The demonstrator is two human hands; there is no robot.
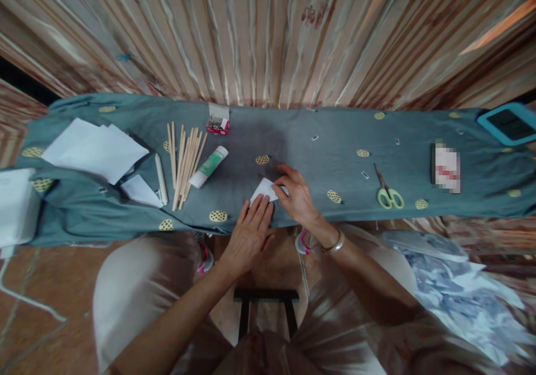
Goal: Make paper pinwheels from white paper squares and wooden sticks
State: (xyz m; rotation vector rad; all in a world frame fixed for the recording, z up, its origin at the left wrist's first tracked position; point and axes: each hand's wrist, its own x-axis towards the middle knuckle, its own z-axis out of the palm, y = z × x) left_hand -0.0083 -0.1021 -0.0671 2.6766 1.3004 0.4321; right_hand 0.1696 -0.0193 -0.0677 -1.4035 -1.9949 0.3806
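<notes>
A small folded piece of white paper [263,187] lies near the front edge of the cloth-covered table. My left hand [250,231] rests flat on its lower left part, fingers stretched out and side by side. At the paper's right side is my right hand [296,197], wearing a silvery bangle [335,243] on the wrist. Its thumb is on the paper and the other fingers are bent around the right corner. The hands cover part of the paper, so its full shape is hidden. Left of them lies a green and white glue tube [209,166].
Further left are thin wooden sticks [186,166], a white pen-like stick [161,178] and white paper sheets [92,146]. An open red box [218,120] holds small metal pieces. Green-handled scissors [389,195], a blurred small box [446,167] and a blue-framed tablet [511,124] lie right.
</notes>
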